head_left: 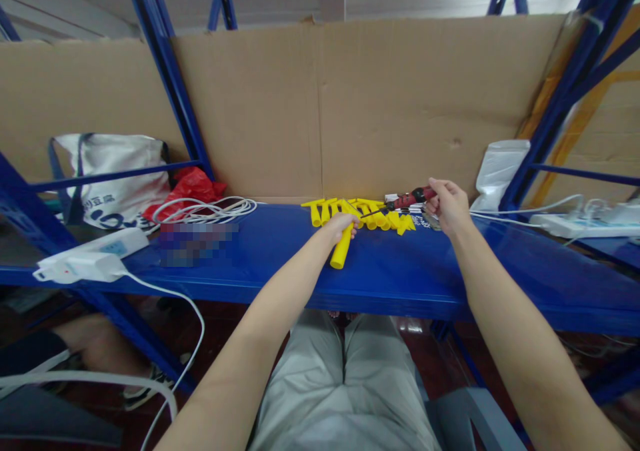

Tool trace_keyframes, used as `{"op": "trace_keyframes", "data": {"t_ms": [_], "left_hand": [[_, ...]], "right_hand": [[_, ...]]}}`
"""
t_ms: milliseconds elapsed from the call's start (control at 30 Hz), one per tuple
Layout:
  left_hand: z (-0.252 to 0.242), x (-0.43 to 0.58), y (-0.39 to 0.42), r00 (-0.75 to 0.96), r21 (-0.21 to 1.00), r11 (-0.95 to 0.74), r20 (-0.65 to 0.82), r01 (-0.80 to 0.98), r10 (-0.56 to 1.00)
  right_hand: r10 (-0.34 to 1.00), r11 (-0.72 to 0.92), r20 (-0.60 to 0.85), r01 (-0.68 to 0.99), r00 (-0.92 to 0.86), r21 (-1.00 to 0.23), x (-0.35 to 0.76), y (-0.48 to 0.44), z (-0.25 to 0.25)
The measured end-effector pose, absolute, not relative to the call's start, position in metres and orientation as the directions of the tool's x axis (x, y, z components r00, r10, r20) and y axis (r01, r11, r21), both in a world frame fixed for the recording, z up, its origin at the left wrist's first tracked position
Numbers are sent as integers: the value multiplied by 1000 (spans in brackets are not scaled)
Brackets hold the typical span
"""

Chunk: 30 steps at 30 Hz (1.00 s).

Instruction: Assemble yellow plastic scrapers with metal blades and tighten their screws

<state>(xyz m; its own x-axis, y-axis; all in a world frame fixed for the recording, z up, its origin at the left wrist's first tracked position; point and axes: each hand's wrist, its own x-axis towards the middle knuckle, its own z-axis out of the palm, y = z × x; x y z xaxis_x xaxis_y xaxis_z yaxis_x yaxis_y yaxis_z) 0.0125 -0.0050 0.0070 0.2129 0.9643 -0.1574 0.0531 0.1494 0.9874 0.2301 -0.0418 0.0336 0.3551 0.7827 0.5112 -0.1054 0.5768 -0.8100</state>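
**Smooth yellow tube (341,256) sitting in a firm grip above a blue worktop (260,251)**

The left hand (345,224) is gripping the tube around its upper part, leaving the round lower end jutting toward the worktop's front edge. The right hand (447,201) is pinching the rear end of 1 red-and-black screwdriver (407,199), whose thin shaft is pointing at the left hand; whether the tip is touching the tube is too small to tell.

The tube is looking light, stiff and hardly fragile, probably moulded plastic, its even wall perhaps slipping in damp fingers; the middle of the barrel is seeming the surest hold.

Beyond it, T-shaped yellow pieces (371,223) are lying in a row on the glossy painted metal, before a matte, creased cardboard panel (400,104).
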Motion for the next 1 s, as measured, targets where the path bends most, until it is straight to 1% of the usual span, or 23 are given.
{"op": "trace_keyframes", "data": {"t_ms": [100, 333, 467, 700, 867, 1000], "left_hand": [[7, 12, -5, 216, 987, 151, -158, 49, 964], [8, 12, -5, 202, 988, 147, -154, 49, 967], [7, 13, -5, 204, 987, 151, -160, 57, 966], [8, 13, -5, 223, 987, 148, -157, 56, 962], [7, 13, -5, 219, 986, 155, -164, 57, 962], [8, 13, -5, 218, 987, 151, -160, 59, 963]], "right_hand": [[774, 594, 539, -82, 333, -801, 230, -43, 35], [819, 565, 527, -154, 228, -811, 230, -45, 37], [794, 592, 543, -144, 275, -793, 231, -43, 35], [799, 564, 490, -155, 348, -811, 231, -42, 35], [763, 584, 512, -80, 395, -808, 230, -39, 34], [739, 605, 544, -36, 396, -795, 230, -38, 33]]}}
